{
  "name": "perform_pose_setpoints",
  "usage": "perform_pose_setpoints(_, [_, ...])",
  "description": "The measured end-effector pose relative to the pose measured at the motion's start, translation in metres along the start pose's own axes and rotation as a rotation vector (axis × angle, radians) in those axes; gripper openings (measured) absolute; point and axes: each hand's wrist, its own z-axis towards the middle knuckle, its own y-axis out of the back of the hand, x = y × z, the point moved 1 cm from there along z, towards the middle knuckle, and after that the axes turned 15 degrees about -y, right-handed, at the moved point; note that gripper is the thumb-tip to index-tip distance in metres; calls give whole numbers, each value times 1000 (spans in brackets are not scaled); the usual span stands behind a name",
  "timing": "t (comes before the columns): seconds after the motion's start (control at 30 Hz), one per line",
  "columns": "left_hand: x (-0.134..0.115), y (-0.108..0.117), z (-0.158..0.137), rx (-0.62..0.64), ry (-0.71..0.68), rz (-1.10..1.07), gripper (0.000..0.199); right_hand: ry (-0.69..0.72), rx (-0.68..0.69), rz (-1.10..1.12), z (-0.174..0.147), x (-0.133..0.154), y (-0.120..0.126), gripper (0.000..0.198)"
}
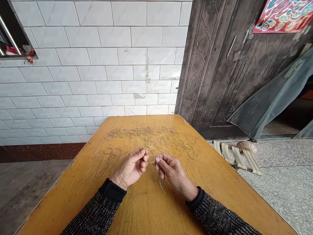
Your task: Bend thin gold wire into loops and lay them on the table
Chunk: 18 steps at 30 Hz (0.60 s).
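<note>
A thin wire [160, 186] is bent into a loop between my two hands, and its loose tail curves down below them over the table. My left hand [132, 167] is closed, thumb and fingertips pinching the wire at the left of the loop. On the other side, my right hand [172, 170] also pinches the wire between thumb and forefinger. Just beyond the hands lie several looped wire pieces [160, 143]. More wire loops with long straight tails [107, 156] rest to the left of my left hand.
The wooden table [144, 212] reaches up to a white tiled wall [80, 68]. Along its far part runs a row of wire loops [139, 131]. At right are a dark carved door [202, 65], a grey curtain [269, 94] and a low strapped stool [237, 156].
</note>
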Motion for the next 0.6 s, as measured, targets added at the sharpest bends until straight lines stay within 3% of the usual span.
perform_pose_setpoints(0.6, [6,4,3,-35,-144,181,20,-64,4,156,1,7,5,32])
